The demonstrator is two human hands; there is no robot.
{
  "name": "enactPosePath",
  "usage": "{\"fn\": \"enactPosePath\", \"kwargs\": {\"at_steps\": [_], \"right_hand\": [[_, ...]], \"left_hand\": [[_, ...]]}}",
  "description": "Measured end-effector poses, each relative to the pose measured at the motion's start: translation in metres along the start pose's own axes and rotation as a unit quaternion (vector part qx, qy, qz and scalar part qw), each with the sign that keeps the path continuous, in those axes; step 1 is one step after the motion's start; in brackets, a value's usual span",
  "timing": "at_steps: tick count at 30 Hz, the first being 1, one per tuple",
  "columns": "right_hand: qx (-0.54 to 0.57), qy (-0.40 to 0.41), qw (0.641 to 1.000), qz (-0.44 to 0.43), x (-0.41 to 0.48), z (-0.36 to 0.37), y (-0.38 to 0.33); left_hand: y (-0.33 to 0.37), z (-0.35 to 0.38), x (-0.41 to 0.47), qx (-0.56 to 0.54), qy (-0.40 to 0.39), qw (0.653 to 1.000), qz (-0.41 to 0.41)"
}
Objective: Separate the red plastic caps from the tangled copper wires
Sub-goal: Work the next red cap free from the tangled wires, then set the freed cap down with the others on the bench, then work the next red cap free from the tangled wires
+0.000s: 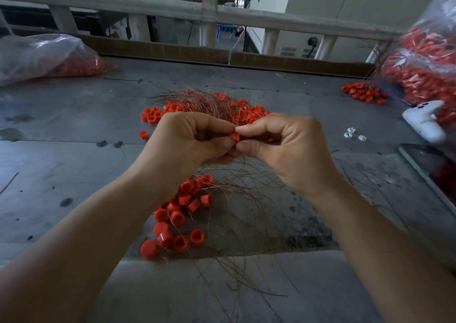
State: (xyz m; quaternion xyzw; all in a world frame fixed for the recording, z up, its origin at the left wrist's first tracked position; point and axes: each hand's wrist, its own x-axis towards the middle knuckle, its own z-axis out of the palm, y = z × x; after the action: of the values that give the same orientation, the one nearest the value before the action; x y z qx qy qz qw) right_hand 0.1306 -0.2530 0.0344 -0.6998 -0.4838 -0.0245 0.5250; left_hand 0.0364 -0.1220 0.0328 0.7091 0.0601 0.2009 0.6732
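Fingers (220, 125) of left hand (192, 137) and right hand (286, 150) are pinching together on one small red plastic cap (234, 137), clamping it between both thumbs and forefingers above the grey table (74, 165). Thin tangled copper wires (237, 199) are trailing down below the fingers; cannot tell if one is threading this cap. Loose red caps (182, 214) are lying below-left of the fingers, with a far heap of caps and wire (204, 103) just beyond them. Cap is looking light, rigid, slightly slick: grip its side wall. Wire is looking springy and kink-prone: take hold close to the cap.
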Motion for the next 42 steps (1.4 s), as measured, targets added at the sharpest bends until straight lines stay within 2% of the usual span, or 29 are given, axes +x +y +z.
{"fn": "enactPosePath", "kwargs": {"at_steps": [8, 12, 23, 29, 33, 36, 38, 42], "right_hand": [[-0.082, 0.006, 0.995, -0.057, -0.002, 0.001, 0.001], [-0.031, 0.005, 0.999, -0.039, -0.001, 0.000, 0.001], [0.037, -0.016, 0.998, -0.047, 0.001, -0.001, 0.002], [0.067, -0.072, 0.995, -0.008, 0.002, -0.004, 0.002], [0.010, -0.159, 0.987, -0.007, 0.003, -0.007, 0.001], [-0.011, -0.162, 0.986, -0.020, 0.002, -0.007, -0.001], [-0.019, -0.147, 0.989, -0.019, 0.002, -0.006, -0.001], [-0.056, -0.139, 0.988, -0.016, -0.001, -0.003, 0.000]], "left_hand": [[-0.001, 0.002, 0.000, 0.025, -0.010, 1.000, -0.004], [0.001, -0.001, 0.000, -0.029, -0.009, 0.999, -0.027], [0.002, -0.005, 0.000, -0.041, -0.074, 0.995, -0.047], [0.008, -0.007, -0.001, -0.045, -0.110, 0.991, -0.059], [0.007, -0.007, -0.001, -0.057, -0.128, 0.987, -0.079], [0.006, -0.005, -0.001, -0.066, -0.133, 0.986, -0.075], [0.007, -0.004, -0.003, -0.049, -0.133, 0.989, -0.049], [0.006, 0.005, -0.006, 0.097, -0.110, 0.989, 0.029]]}}
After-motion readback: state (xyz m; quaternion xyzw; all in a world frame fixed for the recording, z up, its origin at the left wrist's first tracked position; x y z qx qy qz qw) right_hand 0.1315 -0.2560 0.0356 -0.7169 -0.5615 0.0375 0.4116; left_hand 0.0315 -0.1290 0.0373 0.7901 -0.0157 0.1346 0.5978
